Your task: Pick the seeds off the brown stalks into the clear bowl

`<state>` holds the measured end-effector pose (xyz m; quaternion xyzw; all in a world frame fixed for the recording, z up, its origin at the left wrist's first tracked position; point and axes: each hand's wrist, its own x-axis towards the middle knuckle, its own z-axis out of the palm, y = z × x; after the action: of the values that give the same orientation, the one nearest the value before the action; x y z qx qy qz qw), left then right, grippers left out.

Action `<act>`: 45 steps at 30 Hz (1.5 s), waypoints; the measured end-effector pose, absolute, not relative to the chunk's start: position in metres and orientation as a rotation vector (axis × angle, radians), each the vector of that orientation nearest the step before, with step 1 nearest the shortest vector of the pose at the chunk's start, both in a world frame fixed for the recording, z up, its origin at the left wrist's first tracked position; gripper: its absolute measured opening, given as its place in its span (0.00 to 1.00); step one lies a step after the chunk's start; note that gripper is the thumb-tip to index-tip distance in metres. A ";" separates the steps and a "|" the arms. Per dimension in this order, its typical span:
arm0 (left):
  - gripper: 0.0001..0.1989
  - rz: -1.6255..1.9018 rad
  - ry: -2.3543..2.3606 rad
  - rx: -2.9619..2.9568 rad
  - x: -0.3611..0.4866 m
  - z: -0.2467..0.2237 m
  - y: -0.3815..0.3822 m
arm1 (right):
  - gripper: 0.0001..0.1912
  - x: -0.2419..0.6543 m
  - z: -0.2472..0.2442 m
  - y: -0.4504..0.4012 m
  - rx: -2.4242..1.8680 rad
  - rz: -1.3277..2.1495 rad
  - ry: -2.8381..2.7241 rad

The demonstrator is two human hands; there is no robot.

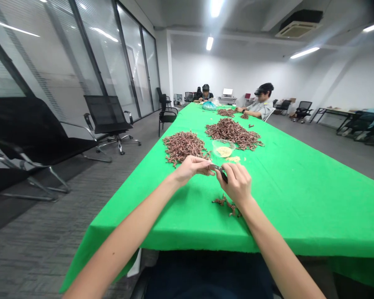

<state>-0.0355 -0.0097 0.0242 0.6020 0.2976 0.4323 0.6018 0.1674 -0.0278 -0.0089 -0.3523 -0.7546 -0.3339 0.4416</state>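
Observation:
My left hand (pixel 195 169) is closed in a pinch in front of a heap of reddish-brown pieces. What lies between its fingertips is too small to make out. My right hand (pixel 237 182) wraps round a metal tool with a dark handle (pixel 220 170); its exact kind does not show. The tool's metal end points left and meets the left fingertips. Below the right hand, several small brown knobbly pieces (pixel 230 207) lie on the green cloth. Just beyond the hands stands a clear bowl (pixel 216 143) holding pale bits, with more pale bits (pixel 233 159) scattered beside it.
A green-covered table (pixel 299 187) stretches away from me. The left heap (pixel 185 146) and a larger heap (pixel 233 132) of brown pieces lie past my hands. Two people sit farther along, near a blue bag (pixel 209 106). Black chairs (pixel 107 114) stand on the left.

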 end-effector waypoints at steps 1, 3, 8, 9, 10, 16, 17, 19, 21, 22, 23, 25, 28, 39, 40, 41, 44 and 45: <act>0.17 1.000 0.685 1.393 -0.036 0.024 -0.010 | 0.09 0.168 -0.009 -0.028 -0.878 -0.831 -1.875; 0.17 1.003 0.677 1.393 -0.035 0.024 -0.009 | 0.09 0.168 -0.009 -0.028 -0.885 -0.832 -1.884; 0.17 0.993 0.684 1.413 -0.037 0.022 -0.008 | 0.09 0.169 -0.011 -0.029 -0.885 -0.849 -1.916; 0.17 0.988 0.694 1.432 -0.037 0.022 -0.007 | 0.10 0.169 -0.012 -0.029 -0.891 -0.839 -1.926; 0.18 0.985 0.707 1.463 -0.038 0.023 -0.007 | 0.10 0.169 -0.013 -0.029 -0.900 -0.812 -1.937; 0.18 1.023 0.752 1.770 -0.044 0.025 -0.004 | 0.15 0.163 -0.010 -0.027 -0.994 -0.106 -1.890; 0.18 1.030 0.756 1.820 -0.044 0.025 -0.004 | 0.17 0.162 -0.008 -0.027 -1.009 0.092 -1.875; 0.17 1.038 0.763 1.891 -0.045 0.025 -0.004 | 0.22 0.161 -0.004 -0.028 -1.012 0.513 -1.834; 0.17 1.038 0.760 1.919 -0.046 0.025 -0.004 | 0.25 0.161 0.000 -0.028 -0.973 0.885 -1.742; 0.17 1.038 0.757 1.926 -0.046 0.025 -0.005 | 0.26 0.160 0.001 -0.029 -0.945 1.022 -1.688; 0.18 1.036 0.755 1.931 -0.046 0.026 -0.005 | 0.26 0.160 0.002 -0.029 -0.920 1.119 -1.640; 0.19 1.028 0.749 1.939 -0.045 0.027 -0.006 | 0.25 0.161 0.003 -0.029 -0.890 1.213 -1.576; 0.19 1.017 0.731 1.924 -0.044 0.028 -0.007 | 0.24 0.163 0.002 -0.027 -0.888 1.227 -1.552; 0.20 1.021 0.667 1.776 -0.042 0.022 -0.003 | 0.24 0.167 0.001 -0.026 -0.900 1.020 -1.637; 0.19 1.018 0.667 1.772 -0.041 0.022 -0.003 | 0.24 0.167 0.001 -0.026 -0.897 1.013 -1.641; 0.19 1.015 0.667 1.768 -0.041 0.022 -0.003 | 0.24 0.167 0.001 -0.025 -0.897 1.007 -1.645; 0.19 1.010 0.663 1.755 -0.041 0.021 -0.003 | 0.24 0.167 0.001 -0.025 -0.902 0.985 -1.654; 0.19 1.008 0.662 1.754 -0.041 0.021 -0.002 | 0.24 0.167 0.001 -0.026 -0.908 0.980 -1.656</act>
<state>-0.0408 -0.0025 0.0208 0.7206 0.2718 0.4141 0.4852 0.1667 -0.0256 0.0014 -0.3730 -0.6803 0.4025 0.4857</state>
